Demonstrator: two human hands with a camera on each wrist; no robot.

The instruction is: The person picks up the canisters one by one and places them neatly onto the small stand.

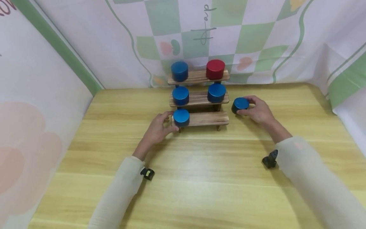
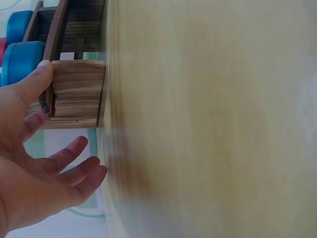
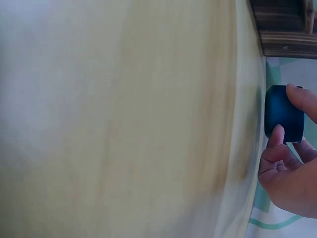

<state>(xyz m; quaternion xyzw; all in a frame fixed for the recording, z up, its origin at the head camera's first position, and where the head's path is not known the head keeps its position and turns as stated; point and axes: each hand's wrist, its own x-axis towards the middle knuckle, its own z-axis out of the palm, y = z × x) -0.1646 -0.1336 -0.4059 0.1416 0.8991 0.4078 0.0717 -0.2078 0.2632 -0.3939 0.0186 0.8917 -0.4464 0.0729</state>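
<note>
A three-step wooden stand [image 1: 206, 119] stands on the table. Its top step bears a blue cylinder [image 1: 179, 71] and a red cylinder [image 1: 215, 69]; two blue ones sit on the middle step, and one blue cylinder [image 1: 181, 118] on the left of the lowest. My left hand [image 1: 157, 128] holds the lowest step's left end between thumb and index finger, close beside that cylinder; its other fingers stand off loosely in the left wrist view. My right hand [image 1: 258, 110] pinches another blue cylinder [image 3: 283, 113] between thumb and fingers, right of the stand.
The wooden table [image 1: 194, 178] reaches back to a checkered cloth [image 1: 197, 35] close behind the stand. A white panel with a green border [image 1: 57, 47] rises at the left, and more cloth hangs at the right. Each wrist wears a small black camera [image 1: 148, 173].
</note>
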